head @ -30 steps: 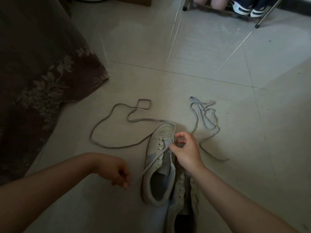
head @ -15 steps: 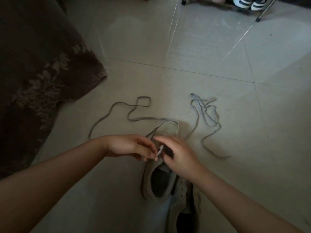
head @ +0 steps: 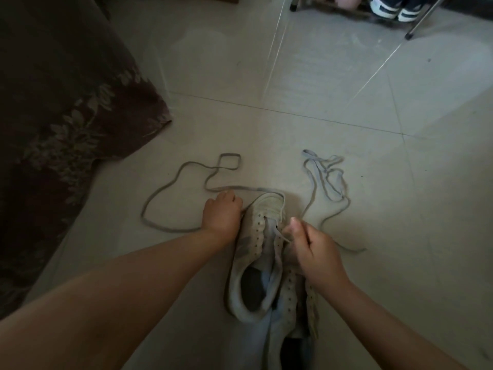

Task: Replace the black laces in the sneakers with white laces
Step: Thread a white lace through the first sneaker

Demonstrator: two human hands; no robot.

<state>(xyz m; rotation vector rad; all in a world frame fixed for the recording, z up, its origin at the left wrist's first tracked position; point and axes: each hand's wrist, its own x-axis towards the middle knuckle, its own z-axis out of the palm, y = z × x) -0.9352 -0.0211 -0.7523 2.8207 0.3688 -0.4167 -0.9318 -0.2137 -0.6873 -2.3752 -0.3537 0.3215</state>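
A pale sneaker (head: 256, 252) lies on the tiled floor (head: 346, 182), toe pointing away from the person, with a second sneaker (head: 296, 311) lying close against its near right side. The left hand (head: 222, 215) rests against the left side of the first sneaker near the toe; its fingers are curled, and a lace (head: 170, 193) that loops out across the floor to the left runs under it, though whether they pinch that lace cannot be told. The right hand (head: 310, 247) hovers just right of the eyelets, thumb and fingers pinched on the end of a thin pale lace (head: 282, 217) that runs from the front eyelets. Another lace (head: 324, 180) lies in a loose tangle on the floor beyond the right hand. A dark patterned cloth (head: 61, 116) covers the left side of the view. At the far top edge, a pair of dark shoes with white stripes (head: 392, 8) sits by some metal legs (head: 421, 18).
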